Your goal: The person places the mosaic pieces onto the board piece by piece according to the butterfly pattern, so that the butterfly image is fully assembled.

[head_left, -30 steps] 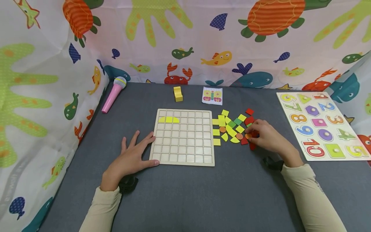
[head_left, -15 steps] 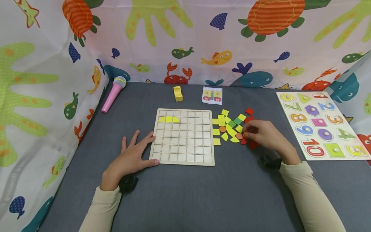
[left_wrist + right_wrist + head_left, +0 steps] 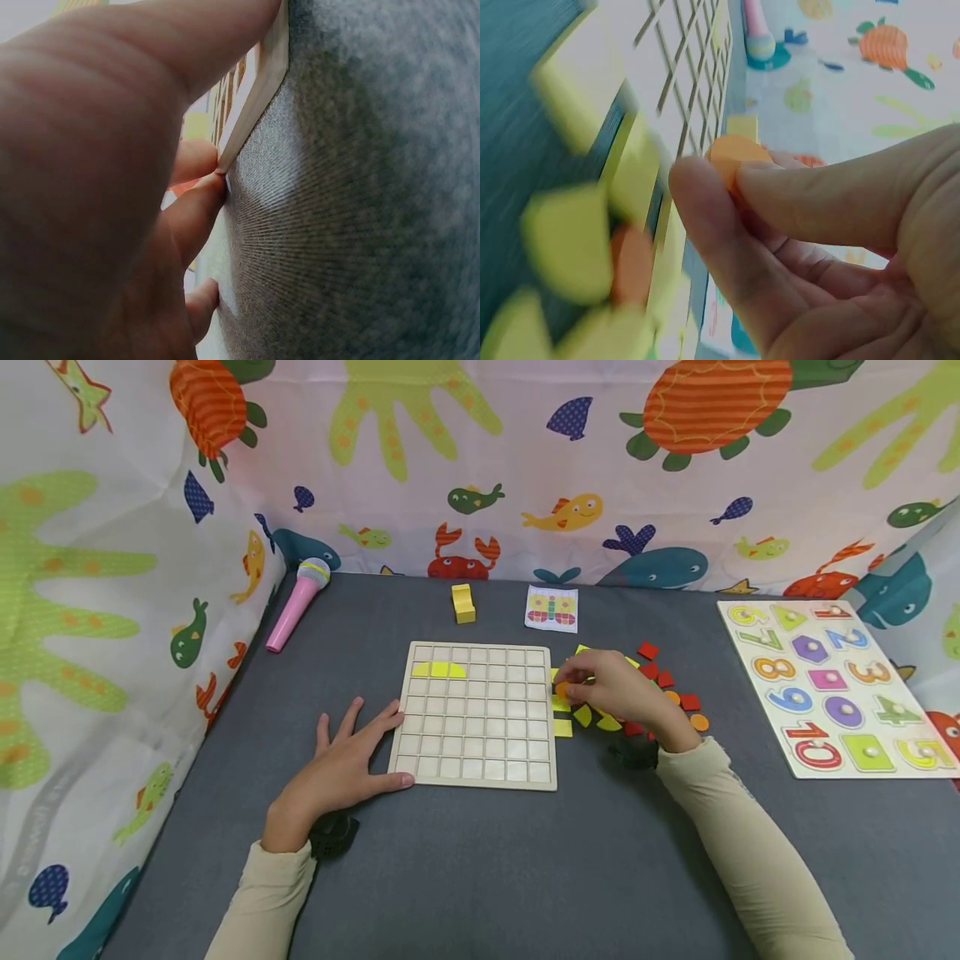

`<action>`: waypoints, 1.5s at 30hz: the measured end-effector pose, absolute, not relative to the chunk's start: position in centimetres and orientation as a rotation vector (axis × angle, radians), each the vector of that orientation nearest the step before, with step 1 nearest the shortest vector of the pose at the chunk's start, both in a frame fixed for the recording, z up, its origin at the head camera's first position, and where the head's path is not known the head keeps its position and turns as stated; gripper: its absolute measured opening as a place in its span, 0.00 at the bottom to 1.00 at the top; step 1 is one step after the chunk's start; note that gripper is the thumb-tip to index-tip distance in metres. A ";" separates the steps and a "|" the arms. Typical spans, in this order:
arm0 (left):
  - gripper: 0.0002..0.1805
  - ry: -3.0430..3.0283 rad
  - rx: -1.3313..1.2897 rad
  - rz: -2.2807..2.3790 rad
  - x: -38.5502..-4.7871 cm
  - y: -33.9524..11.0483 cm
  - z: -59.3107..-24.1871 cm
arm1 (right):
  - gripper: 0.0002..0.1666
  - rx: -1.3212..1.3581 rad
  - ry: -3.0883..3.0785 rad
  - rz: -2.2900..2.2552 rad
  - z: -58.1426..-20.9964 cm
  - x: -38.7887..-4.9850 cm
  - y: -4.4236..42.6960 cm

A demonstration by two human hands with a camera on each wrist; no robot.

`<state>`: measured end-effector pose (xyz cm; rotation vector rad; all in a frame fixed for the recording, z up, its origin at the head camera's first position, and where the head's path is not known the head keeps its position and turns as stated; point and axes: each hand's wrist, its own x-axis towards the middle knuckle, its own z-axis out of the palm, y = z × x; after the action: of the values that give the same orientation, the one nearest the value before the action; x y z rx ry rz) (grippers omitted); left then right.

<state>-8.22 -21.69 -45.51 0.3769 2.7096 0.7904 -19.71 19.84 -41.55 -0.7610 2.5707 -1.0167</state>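
A wooden grid board lies on the grey table, with several yellow pieces in its upper-left cells. My left hand rests with spread fingers against the board's left edge; the left wrist view shows fingertips touching its wooden side. Between thumb and index finger my right hand pinches an orange disc, just off the board's right edge. Under and around that hand lie loose yellow pieces, red pieces and orange discs; part of the pile is hidden by the hand.
Behind the board stand a yellow block and a small butterfly pattern card. A pink toy microphone lies back left. On the right is a number-and-shape puzzle board. A printed cloth rises behind the table.
My right hand has moved left from the pile's right side toward the board, carrying the orange disc. Red pieces and orange discs it covered now show. My left hand stays in place.
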 end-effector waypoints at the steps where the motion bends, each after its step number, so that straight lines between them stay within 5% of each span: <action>1: 0.54 2.710 0.380 0.790 -8.2 -21.6 -45.6 | 0.09 -0.770 2.563 -1.029 -41.5 -19.9 19.2; 23: 0.54 2.724 0.392 0.779 -8.4 -21.5 -45.8 | 0.04 -0.793 2.534 -1.193 -43.4 -23.7 10.0; 45: 0.53 2.729 0.388 0.793 -8.3 -21.9 -45.8 | 0.07 -0.903 2.680 -0.964 -44.0 -23.7 6.8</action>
<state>-8.29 -21.91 -45.76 0.3883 2.7288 0.7932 -23.70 6.85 -44.03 -0.9035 2.6798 -0.9642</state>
